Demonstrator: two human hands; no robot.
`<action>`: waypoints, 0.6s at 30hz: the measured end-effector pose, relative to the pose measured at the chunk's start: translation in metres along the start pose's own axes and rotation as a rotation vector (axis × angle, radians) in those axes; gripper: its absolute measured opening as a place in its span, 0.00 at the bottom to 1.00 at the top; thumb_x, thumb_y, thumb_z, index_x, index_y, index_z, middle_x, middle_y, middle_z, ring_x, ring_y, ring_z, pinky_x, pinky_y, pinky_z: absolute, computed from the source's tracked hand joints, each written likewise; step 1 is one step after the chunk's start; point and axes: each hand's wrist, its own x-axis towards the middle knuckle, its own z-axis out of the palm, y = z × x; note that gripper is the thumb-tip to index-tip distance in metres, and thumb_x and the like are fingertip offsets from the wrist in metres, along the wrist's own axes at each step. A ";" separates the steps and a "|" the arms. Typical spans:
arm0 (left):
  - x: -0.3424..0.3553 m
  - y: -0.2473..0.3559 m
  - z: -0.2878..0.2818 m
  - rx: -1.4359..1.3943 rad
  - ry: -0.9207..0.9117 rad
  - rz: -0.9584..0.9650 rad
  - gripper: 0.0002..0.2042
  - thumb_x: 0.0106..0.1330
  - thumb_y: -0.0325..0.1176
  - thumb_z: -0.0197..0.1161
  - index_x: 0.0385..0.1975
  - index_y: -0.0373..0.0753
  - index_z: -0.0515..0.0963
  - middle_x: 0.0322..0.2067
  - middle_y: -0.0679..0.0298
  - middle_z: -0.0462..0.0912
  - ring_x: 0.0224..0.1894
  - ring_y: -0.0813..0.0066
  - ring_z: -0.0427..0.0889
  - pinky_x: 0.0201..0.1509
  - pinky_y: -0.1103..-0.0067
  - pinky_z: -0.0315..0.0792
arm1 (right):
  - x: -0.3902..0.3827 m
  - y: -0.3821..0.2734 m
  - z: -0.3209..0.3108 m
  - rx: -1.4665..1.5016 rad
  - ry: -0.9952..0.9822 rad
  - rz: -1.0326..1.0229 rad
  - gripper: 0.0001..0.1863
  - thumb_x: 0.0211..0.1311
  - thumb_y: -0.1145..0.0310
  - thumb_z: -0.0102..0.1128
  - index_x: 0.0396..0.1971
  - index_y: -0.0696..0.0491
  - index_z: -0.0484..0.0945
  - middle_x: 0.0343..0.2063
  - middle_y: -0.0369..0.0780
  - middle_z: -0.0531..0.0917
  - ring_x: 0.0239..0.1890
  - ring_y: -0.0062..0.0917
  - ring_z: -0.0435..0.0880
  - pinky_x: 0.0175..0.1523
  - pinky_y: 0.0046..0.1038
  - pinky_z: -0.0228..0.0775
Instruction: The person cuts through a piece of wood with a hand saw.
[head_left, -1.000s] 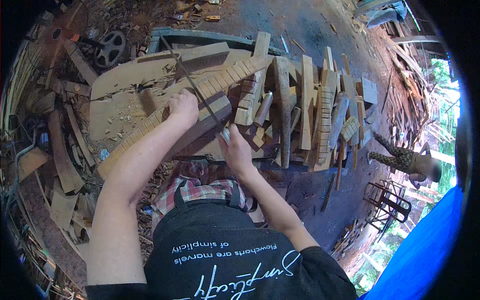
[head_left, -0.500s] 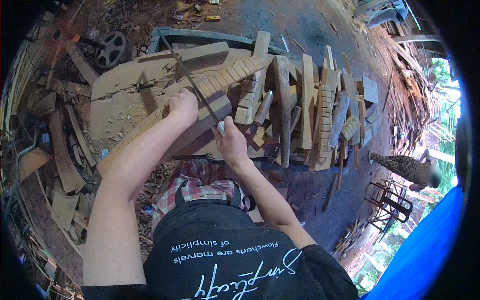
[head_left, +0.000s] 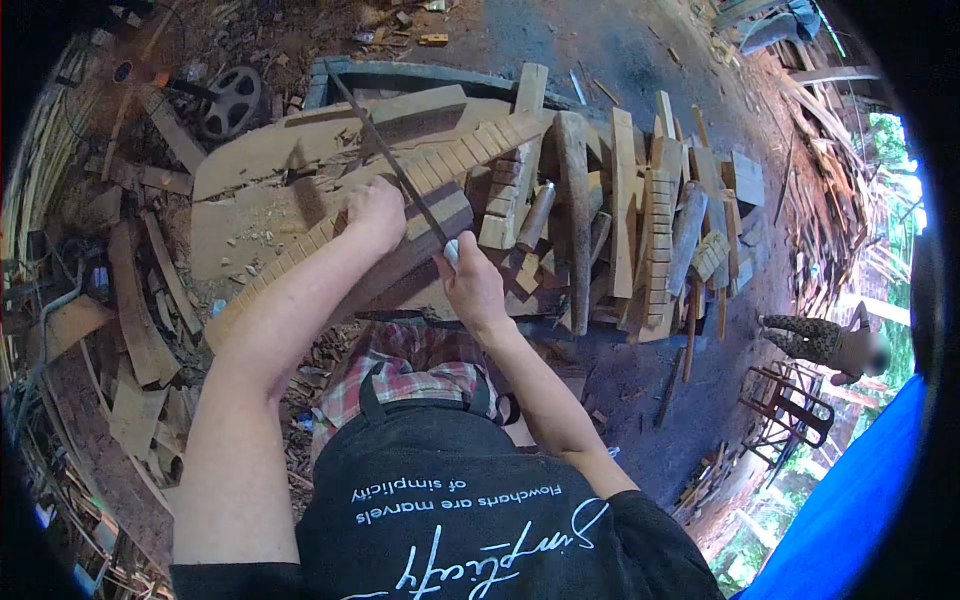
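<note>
My right hand (head_left: pixel 474 287) is closed round the pale handle of a handsaw (head_left: pixel 386 153). Its long, narrow dark blade slants away to the far left, across a long wooden strip (head_left: pixel 450 163) scored with many evenly spaced cuts. My left hand (head_left: pixel 377 214) is curled over that strip, just left of the blade, and its fingertips are hidden. Beneath the strip lies a thick dark wooden block (head_left: pixel 425 228). Both rest on a broad, worn wooden bench (head_left: pixel 225 215) strewn with chips.
Right on the bench lie a rough rounded timber (head_left: pixel 573 220), a second notched strip (head_left: pixel 657 245), a wooden mallet-like cylinder (head_left: pixel 536 217) and several offcuts. A spoked wheel (head_left: pixel 233 103) stands far left. Scrap wood borders the floor; a person (head_left: pixel 825 340) is by a metal chair (head_left: pixel 790 408) at right.
The whole view has shifted slightly, moving the bench and both hands a little to the right in the picture. The saw still lies across the notched strip, and both grips look the same.
</note>
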 end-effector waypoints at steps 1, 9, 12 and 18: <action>0.001 0.000 0.001 -0.003 0.006 0.013 0.12 0.59 0.28 0.54 0.40 0.31 0.77 0.42 0.50 0.77 0.46 0.53 0.78 0.46 0.58 0.75 | -0.009 0.000 -0.003 0.017 -0.002 -0.008 0.13 0.59 0.67 0.59 0.36 0.56 0.65 0.25 0.53 0.76 0.32 0.54 0.76 0.32 0.43 0.68; -0.019 -0.016 0.022 -0.262 -0.029 -0.046 0.14 0.59 0.35 0.54 0.40 0.33 0.77 0.38 0.46 0.79 0.44 0.56 0.79 0.47 0.61 0.72 | -0.093 0.014 -0.029 0.141 -0.012 0.010 0.13 0.56 0.67 0.59 0.34 0.53 0.64 0.24 0.53 0.75 0.30 0.53 0.75 0.30 0.43 0.65; -0.002 -0.004 0.000 -0.064 -0.063 -0.007 0.19 0.58 0.39 0.58 0.46 0.34 0.73 0.43 0.48 0.78 0.46 0.59 0.79 0.47 0.63 0.71 | -0.076 0.012 -0.034 0.129 0.017 -0.006 0.13 0.57 0.68 0.60 0.34 0.54 0.65 0.25 0.52 0.75 0.30 0.52 0.77 0.31 0.41 0.67; -0.010 -0.015 -0.010 -0.126 -0.084 0.044 0.31 0.54 0.47 0.67 0.55 0.37 0.67 0.47 0.52 0.77 0.49 0.56 0.78 0.53 0.61 0.69 | -0.067 0.004 -0.055 0.248 0.026 0.088 0.10 0.54 0.73 0.59 0.30 0.55 0.65 0.23 0.50 0.75 0.27 0.45 0.77 0.31 0.36 0.67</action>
